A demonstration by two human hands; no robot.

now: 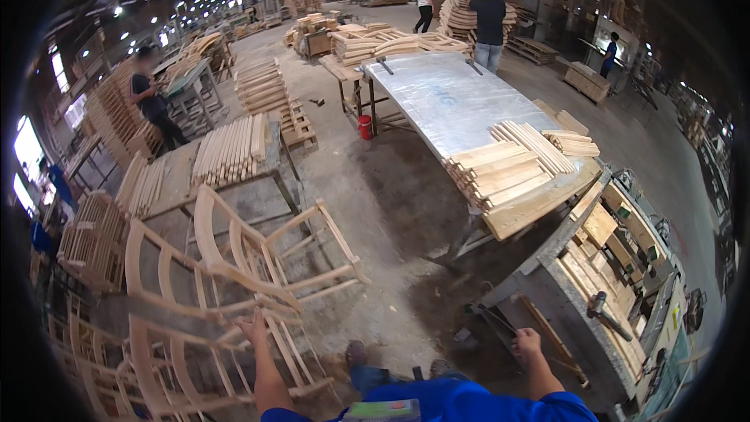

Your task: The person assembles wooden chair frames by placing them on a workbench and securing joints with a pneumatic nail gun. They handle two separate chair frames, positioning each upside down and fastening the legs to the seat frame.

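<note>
My left hand (254, 330) is at the lower left, its fingers closed on a rail of an unfinished wooden chair frame (234, 250). That chair stands tilted among other bare frames, with curved back slats and open seat rails. Farther right, my right hand (527, 341) is closed beside the grey machine bench (539, 285). A thin dark bar passes close to this hand; whether the fingers hold it or something else, I cannot make out. A hammer (608, 316) with a dark handle lies on the bench among wooden strips.
A metal-topped table (445, 98) ahead bears stacked wooden slats (500, 172). Left of it, another table carries rows of wooden parts (230, 148). A red bucket (365, 126) stands on the floor. One person (152, 98) works at the left; others stand farther back.
</note>
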